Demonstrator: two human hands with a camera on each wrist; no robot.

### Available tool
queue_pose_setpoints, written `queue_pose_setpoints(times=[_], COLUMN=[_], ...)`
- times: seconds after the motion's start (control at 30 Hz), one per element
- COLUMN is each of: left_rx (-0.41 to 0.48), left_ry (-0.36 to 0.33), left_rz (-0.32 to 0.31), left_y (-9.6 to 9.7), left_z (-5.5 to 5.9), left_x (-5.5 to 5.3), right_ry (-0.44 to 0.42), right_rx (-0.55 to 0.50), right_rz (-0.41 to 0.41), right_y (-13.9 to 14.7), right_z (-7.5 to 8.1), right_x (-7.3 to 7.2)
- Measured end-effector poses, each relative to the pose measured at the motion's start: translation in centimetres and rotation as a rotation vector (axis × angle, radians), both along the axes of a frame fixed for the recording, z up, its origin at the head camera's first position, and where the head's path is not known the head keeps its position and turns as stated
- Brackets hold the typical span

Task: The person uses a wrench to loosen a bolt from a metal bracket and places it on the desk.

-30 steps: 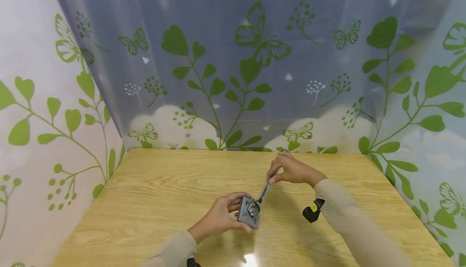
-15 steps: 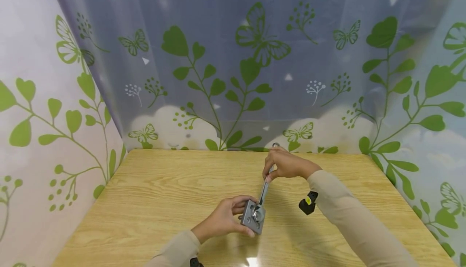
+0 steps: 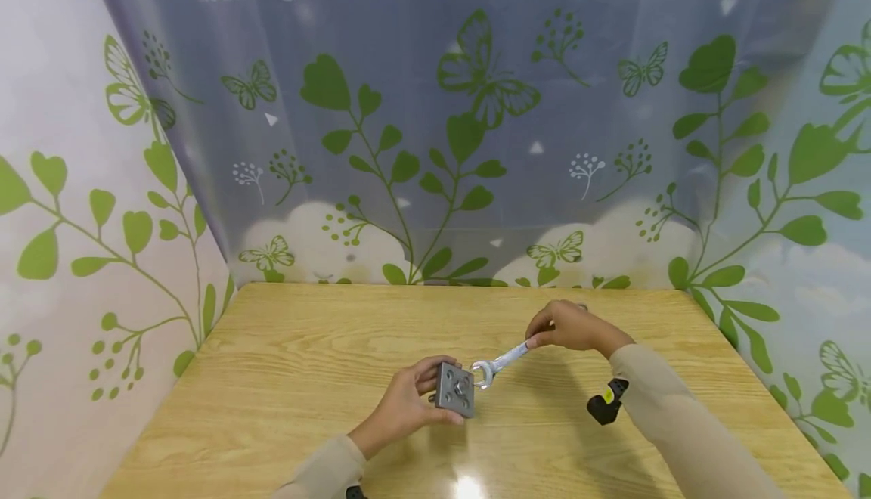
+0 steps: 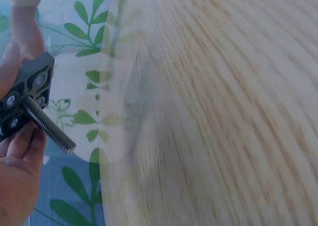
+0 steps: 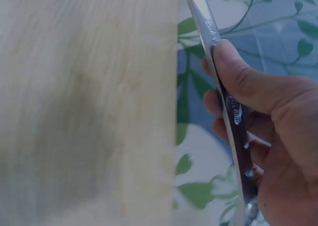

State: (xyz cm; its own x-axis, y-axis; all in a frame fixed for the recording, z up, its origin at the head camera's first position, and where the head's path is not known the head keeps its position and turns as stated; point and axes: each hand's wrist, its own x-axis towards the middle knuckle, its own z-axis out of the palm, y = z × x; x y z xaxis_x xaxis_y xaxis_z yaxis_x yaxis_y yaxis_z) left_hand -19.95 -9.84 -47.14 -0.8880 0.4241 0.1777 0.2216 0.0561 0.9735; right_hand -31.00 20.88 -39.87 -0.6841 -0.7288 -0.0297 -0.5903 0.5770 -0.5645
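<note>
My left hand [image 3: 401,407] grips a square grey plate [image 3: 445,402] by its edges, above the table. Holes sit near the plate's corners, and a bolt head [image 3: 460,387] shows at its middle. From the back of the plate a long threaded bolt shank [image 4: 49,125] sticks out in the left wrist view. With thumb and fingers my right hand [image 3: 573,326] pinches a shiny wrench [image 3: 506,357] along its handle. The wrench's open-ended head is just right of the plate, off the bolt head; whether it touches the plate's edge I cannot tell.
Both hands are over a light wood-grain table [image 3: 306,348]. A curtain [image 3: 381,181] printed with green leaves and butterflies hangs behind the table, with similar printed cloth at the left and right. Black wrist devices [image 3: 605,402] are worn on both arms.
Half a second ago the wrench head was around the bolt head; now it is off it. My right hand has moved right and the wrench lies flatter. The plate has shifted slightly left.
</note>
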Motion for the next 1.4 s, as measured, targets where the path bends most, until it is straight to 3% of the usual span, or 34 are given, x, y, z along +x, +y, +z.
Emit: queue_pose_setpoints(times=[0.13, 0.47, 0.6, 0.73, 0.87, 1.03, 1.4], left_rx=[0.028, 0.033, 0.030, 0.029, 0.025, 0.039, 0.036], left_ry=[-0.029, -0.046, -0.038, -0.035, -0.035, -0.041, -0.031], left_rz=[0.031, 0.117, 0.136, 0.143, 0.152, 0.150, 0.158], left_y=[-0.6, -1.5, -1.7, -1.9, -1.9, -1.9, -1.8], left_z=[0.0, -0.2, -0.4, -0.6, -0.8, -0.9, -0.9], left_x=[-0.1, 0.0, -0.1, -0.1, -0.1, -0.1, -0.2], right_ry=[-0.052, -0.219, -0.235, -0.220, -0.144, -0.038, 0.091], right_rx=[-0.051, -0.181, -0.219, -0.214, -0.156, -0.100, -0.033], right_rz=[-0.074, -0.539, -0.659, -0.716, -0.742, -0.724, -0.704], right_y=[1.7, 3.5, 4.0, 4.2, 4.1, 4.0, 4.2], right_z=[-2.0, -6.2, -7.7, -8.8, -9.3, -9.6, -9.0], right_x=[0.7, 4.1, 5.1, 6.0, 6.6, 7.1, 7.5])
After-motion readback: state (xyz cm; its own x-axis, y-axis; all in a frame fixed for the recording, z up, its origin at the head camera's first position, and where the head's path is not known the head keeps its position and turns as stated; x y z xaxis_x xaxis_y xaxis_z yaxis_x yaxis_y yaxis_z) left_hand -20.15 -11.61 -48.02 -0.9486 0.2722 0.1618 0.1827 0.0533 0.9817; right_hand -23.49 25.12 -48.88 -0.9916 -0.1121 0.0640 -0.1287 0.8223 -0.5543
